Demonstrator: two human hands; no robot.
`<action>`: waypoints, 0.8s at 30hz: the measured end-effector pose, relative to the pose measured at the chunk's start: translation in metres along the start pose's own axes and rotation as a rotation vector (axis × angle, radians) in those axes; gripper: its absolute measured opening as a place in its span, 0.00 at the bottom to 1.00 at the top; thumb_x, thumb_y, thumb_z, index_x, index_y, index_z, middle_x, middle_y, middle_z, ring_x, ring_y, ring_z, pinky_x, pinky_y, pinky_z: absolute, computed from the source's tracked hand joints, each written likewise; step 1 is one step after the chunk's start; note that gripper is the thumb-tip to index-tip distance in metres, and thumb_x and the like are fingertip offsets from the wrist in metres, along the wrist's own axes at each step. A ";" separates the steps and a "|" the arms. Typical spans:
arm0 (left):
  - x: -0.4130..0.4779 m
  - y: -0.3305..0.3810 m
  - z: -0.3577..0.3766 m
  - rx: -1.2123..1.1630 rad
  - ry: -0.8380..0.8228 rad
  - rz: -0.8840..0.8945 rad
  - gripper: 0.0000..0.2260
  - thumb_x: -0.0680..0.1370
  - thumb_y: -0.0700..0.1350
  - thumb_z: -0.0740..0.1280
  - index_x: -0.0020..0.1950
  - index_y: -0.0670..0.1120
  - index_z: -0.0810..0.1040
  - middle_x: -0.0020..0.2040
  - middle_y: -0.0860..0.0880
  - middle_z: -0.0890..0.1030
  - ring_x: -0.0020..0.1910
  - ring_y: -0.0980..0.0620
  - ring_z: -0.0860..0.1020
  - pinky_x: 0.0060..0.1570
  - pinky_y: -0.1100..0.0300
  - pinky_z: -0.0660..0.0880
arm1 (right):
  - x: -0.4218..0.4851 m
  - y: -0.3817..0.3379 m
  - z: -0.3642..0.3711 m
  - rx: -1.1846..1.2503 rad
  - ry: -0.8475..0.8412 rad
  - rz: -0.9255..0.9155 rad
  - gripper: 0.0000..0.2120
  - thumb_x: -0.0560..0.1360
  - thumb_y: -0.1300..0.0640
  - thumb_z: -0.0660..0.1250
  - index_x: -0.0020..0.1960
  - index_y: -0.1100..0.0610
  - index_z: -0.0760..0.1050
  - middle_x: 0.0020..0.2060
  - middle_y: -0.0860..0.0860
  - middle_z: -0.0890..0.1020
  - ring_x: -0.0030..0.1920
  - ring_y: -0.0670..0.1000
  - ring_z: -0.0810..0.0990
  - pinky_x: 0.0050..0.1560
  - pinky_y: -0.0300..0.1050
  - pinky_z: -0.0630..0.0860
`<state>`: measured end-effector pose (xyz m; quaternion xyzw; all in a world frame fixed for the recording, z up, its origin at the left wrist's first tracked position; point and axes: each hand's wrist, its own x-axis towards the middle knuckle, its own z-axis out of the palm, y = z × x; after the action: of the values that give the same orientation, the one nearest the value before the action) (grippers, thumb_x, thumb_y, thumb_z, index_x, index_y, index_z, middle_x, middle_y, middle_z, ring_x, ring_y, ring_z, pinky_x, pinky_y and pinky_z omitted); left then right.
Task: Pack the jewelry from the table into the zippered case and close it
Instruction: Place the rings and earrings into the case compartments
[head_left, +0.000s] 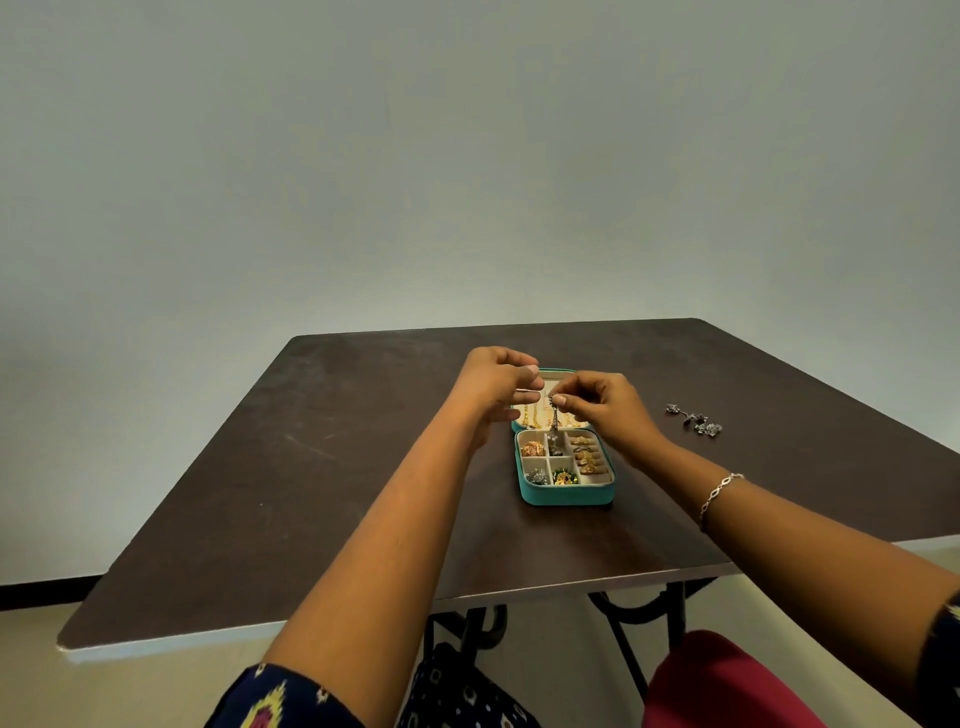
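A teal zippered case (563, 496) lies open on the dark table (332, 467), its compartments holding rings, earrings and gold chains. My right hand (605, 408) pinches the top of a dark silver chain (554, 431) that dangles down into a middle compartment of the case. My left hand (501, 387) hovers over the lid side with fingers curled near the chain's top end; I cannot tell whether it touches the chain. A silver piece of jewelry (696, 420) lies loose on the table to the right of the case.
The table's near edge (363, 618) runs just in front of my elbows, with black metal legs (639, 639) below. A silver bracelet (719, 493) is on my right wrist. A plain wall stands behind the table.
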<state>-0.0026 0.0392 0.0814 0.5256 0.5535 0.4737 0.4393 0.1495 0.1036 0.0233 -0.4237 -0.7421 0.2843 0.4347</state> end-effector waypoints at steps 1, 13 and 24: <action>0.000 -0.001 0.000 -0.003 -0.002 0.003 0.08 0.79 0.39 0.60 0.57 0.41 0.74 0.49 0.44 0.80 0.48 0.49 0.79 0.49 0.55 0.74 | 0.000 0.002 0.002 -0.036 -0.005 -0.010 0.03 0.72 0.60 0.69 0.45 0.57 0.80 0.37 0.48 0.81 0.41 0.45 0.79 0.43 0.37 0.75; 0.001 -0.002 -0.001 -0.025 0.005 -0.006 0.08 0.79 0.39 0.60 0.56 0.42 0.74 0.50 0.43 0.81 0.50 0.48 0.80 0.53 0.52 0.76 | -0.001 0.011 0.008 -0.209 -0.055 -0.014 0.04 0.73 0.61 0.68 0.47 0.58 0.80 0.41 0.48 0.81 0.41 0.41 0.77 0.40 0.30 0.70; -0.008 -0.008 0.035 0.125 0.031 0.076 0.05 0.77 0.38 0.63 0.49 0.44 0.76 0.48 0.43 0.82 0.44 0.50 0.79 0.47 0.53 0.76 | -0.023 0.024 -0.070 -0.280 0.004 -0.098 0.05 0.74 0.60 0.67 0.47 0.58 0.80 0.42 0.48 0.80 0.44 0.46 0.78 0.44 0.37 0.74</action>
<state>0.0313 0.0330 0.0679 0.5652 0.5685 0.4626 0.3788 0.2268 0.0987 0.0267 -0.4439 -0.7936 0.1556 0.3860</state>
